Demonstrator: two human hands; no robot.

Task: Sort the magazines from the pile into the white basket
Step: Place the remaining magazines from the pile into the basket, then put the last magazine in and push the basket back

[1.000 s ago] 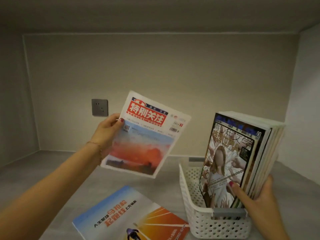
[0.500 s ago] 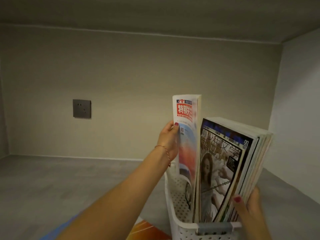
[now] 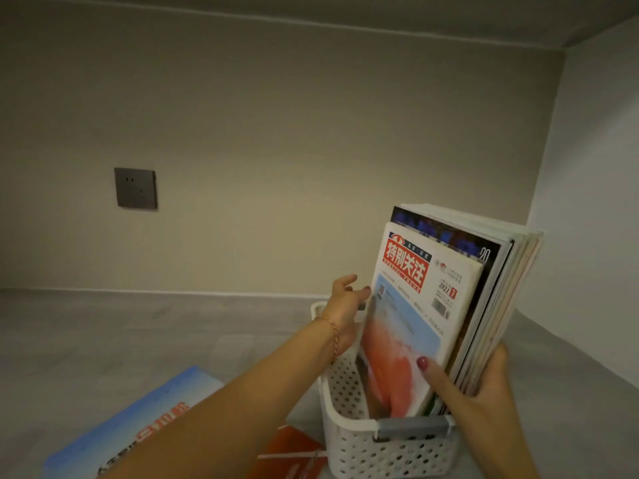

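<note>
A white perforated basket (image 3: pixel 349 440) stands on the grey surface at the lower right. Several magazines (image 3: pixel 501 292) stand upright in it, leaning right. The front one is the red-titled magazine (image 3: pixel 415 312) with a blue and orange cover. My right hand (image 3: pixel 484 392) grips the stack from the right, thumb pressed on the front cover. My left hand (image 3: pixel 345 305) hovers over the basket's far left corner with fingers apart, fingertips at the front magazine's left edge. A blue and orange magazine (image 3: pixel 138 426) lies flat at the lower left, partly hidden by my left forearm.
A grey wall socket (image 3: pixel 135 188) sits on the back wall at the left. A side wall (image 3: pixel 587 236) stands close to the right of the basket. The basket has a grey handle (image 3: pixel 411 426) on its near rim.
The red-titled magazine went from my raised left hand down into the basket, in front of the stack. My left hand let go of it and my right thumb now holds it.
</note>
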